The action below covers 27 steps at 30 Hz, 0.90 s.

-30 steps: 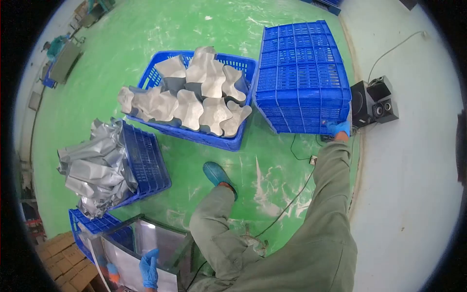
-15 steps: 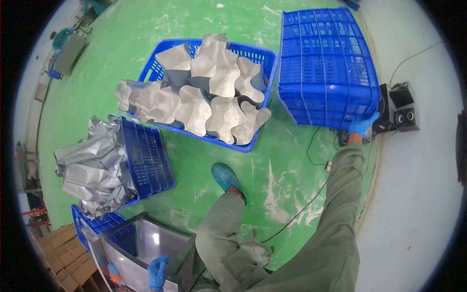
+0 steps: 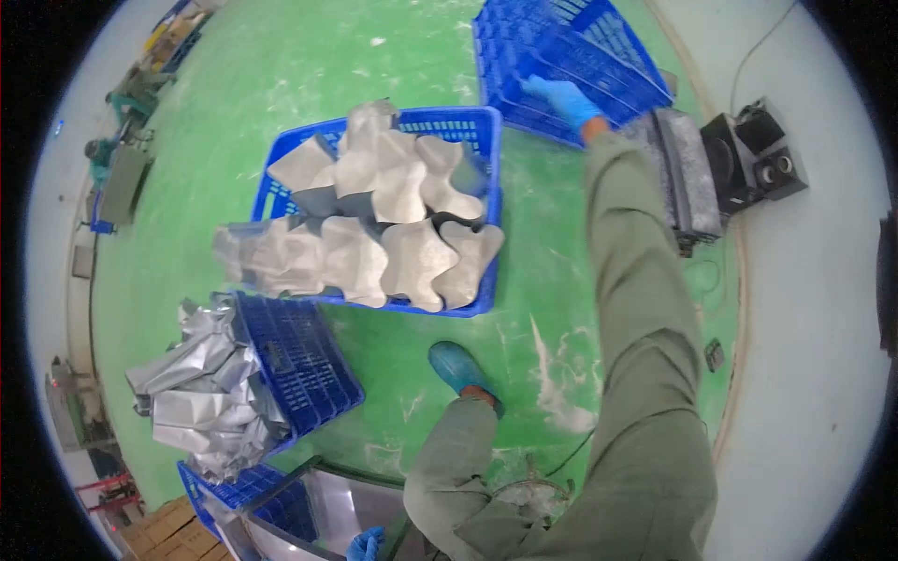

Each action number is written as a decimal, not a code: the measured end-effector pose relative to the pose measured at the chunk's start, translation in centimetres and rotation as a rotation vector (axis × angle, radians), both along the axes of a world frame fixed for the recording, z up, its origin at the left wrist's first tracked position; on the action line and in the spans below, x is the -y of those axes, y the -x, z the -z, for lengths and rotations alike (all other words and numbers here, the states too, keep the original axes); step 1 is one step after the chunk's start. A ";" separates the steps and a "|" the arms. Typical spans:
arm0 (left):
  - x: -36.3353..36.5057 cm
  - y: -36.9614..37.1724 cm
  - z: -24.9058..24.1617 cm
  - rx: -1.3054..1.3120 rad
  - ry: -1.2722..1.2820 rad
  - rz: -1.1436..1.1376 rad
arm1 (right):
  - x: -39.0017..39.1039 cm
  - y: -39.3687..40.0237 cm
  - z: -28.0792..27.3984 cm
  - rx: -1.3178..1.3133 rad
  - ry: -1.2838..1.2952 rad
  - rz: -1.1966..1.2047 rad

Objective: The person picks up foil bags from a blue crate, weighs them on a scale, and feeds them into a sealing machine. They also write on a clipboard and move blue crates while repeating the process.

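My right hand (image 3: pixel 563 101), in a blue glove, is closed on the edge of a tilted blue crate (image 3: pixel 599 70) at the upper right; the crate's upper end is cut off by the picture's edge. At the bottom, my left hand (image 3: pixel 366 544), also gloved in blue, is curled beside a metal-framed bin (image 3: pixel 351 500) with nothing visible in it. A wide blue crate (image 3: pixel 490 173) in the middle holds several silvery, wavy-edged pieces (image 3: pixel 355 257). To its lower left, another blue crate (image 3: pixel 304 360) holds crumpled silver sheets (image 3: pixel 210 393).
Speakers (image 3: pixel 776 170) and a dusty grey boxy object (image 3: pixel 687 173) stand by the right wall. A stool (image 3: pixel 535 496) is near my legs. Cardboard boxes (image 3: pixel 168 531) sit at the lower left. Machines (image 3: pixel 122 182) line the far left.
The crate at my right hand has shifted up and left and tilted, uncovering the grey boxy object. My right hand has moved up and left with it. The whole view has shifted too.
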<state>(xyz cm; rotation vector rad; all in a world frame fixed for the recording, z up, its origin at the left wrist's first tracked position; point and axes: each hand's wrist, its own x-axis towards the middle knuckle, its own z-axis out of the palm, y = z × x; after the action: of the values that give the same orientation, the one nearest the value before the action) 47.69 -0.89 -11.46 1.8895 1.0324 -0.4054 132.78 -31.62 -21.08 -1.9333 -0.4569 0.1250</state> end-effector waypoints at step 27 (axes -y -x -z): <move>11.9 11.4 -10.1 -0.012 -0.242 -0.558 | -8.2 7.8 21.6 0.135 0.519 -0.136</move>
<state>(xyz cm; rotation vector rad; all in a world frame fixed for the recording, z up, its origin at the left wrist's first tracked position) 36.34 -12.83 -1.37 1.7040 1.6096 0.0357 124.99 -23.41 -42.69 -2.4274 -0.6976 0.2181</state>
